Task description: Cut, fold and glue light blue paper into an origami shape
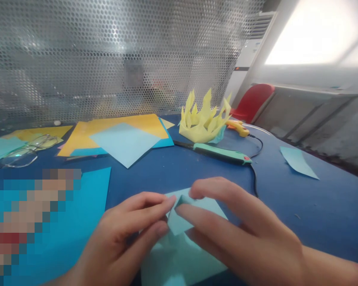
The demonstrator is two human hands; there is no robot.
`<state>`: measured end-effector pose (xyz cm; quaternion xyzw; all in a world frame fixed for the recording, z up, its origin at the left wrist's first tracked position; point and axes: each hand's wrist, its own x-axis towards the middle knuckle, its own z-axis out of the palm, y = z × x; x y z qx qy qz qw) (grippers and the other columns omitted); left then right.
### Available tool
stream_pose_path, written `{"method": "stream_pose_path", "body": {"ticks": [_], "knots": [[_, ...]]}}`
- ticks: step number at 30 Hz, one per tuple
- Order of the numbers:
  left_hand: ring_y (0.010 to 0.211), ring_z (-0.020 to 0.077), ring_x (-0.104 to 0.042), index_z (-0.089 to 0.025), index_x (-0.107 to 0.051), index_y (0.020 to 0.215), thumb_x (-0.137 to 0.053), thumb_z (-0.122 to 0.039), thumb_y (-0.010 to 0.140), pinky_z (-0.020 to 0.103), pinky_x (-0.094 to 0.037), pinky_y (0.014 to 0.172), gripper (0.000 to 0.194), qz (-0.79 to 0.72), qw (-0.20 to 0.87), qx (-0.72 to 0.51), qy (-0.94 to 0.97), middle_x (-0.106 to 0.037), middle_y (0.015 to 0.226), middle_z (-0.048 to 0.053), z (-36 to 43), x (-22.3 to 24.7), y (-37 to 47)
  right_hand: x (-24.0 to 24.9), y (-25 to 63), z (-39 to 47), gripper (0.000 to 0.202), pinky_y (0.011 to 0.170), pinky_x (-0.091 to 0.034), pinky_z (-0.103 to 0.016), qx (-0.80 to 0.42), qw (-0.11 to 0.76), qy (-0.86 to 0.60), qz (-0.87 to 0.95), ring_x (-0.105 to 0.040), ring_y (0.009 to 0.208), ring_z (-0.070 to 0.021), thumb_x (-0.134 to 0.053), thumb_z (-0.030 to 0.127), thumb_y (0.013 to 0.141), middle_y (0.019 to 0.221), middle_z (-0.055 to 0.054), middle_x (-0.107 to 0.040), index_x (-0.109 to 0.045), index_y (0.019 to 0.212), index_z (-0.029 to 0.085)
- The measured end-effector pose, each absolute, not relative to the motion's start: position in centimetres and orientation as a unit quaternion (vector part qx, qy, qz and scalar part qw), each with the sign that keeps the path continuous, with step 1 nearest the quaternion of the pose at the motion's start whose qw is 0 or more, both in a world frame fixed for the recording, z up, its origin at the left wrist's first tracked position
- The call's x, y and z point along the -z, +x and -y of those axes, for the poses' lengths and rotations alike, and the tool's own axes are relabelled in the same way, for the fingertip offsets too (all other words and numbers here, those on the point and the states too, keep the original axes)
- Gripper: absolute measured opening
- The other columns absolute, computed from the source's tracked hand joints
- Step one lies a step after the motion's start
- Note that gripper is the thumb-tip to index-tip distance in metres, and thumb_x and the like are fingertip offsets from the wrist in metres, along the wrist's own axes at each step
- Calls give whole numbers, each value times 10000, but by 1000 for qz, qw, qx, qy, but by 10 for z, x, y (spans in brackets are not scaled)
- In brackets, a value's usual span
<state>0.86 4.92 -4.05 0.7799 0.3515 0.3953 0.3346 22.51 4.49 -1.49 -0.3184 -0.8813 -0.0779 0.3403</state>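
Note:
A small piece of folded light blue-green paper [178, 223] is held up between my two hands. My left hand [122, 226] pinches its left edge between thumb and fingers. On the other side, my right hand [247, 230] grips it with lower fingers at its right side, while one finger arches over the top near a raised, open fold. Beneath both hands lies a larger pale blue-green sheet [181, 262], partly covered by them. The hidden fingertips of my right hand cannot be made out fully.
Behind stand a yellow paper crown-like shape [201, 129] and a green-handled tool [222, 154] with a black cord. Orange sheets [86, 133] carry a pale blue square [125, 143]. Glasses [20, 157] lie left, near a blue sheet [92, 202] partly pixelated. Another paper [298, 162] lies right.

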Motion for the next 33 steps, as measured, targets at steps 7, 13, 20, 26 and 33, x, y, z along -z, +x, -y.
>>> {"method": "stream_pose_path", "body": {"ticks": [7, 13, 20, 26, 33], "knots": [[1033, 95, -688, -521, -678, 1200, -599, -342, 990, 122, -506, 907, 287, -372, 414, -381, 738, -744, 1151, -102, -52, 43, 8, 9, 218, -40, 185, 527, -497, -222, 85, 400, -343, 845, -560, 557, -108, -484, 197, 1032, 648, 26, -617, -611, 903, 230], [1028, 129, -684, -448, -753, 1115, -592, -379, 984, 174, -504, 941, 218, -391, 485, -363, 693, -747, 1139, -54, -55, 41, 11, 17, 216, -38, 273, 540, -481, -289, 153, 388, -327, 848, -567, 575, -132, -451, 160, 1039, 679, -16, -665, -679, 890, 176], [946, 108, -667, -418, -773, 1067, -552, -372, 1003, 142, -490, 889, 234, -371, 450, -332, 741, -740, 1064, -66, -54, 40, 11, 5, 222, -42, 377, 596, -473, -327, 209, 312, -291, 880, -579, 628, -166, -409, 82, 1019, 693, -46, -685, -736, 840, 136], [848, 99, -665, -279, -759, 869, -497, -348, 1023, 127, -486, 850, 311, -354, 446, -307, 763, -753, 1004, -48, -57, 42, 14, -6, 230, -50, 455, 575, -460, -341, 202, 242, -226, 922, -529, 634, -170, -366, 50, 1005, 676, -32, -626, -680, 702, 177], [905, 101, -671, -365, -783, 1040, -515, -330, 1023, 132, -486, 873, 271, -346, 454, -314, 759, -768, 1032, -74, -57, 40, 11, 4, 228, -50, 409, 591, -384, -330, 192, 277, -259, 905, -453, 640, -179, -409, 73, 1002, 651, -25, -548, -663, 695, 163]]}}
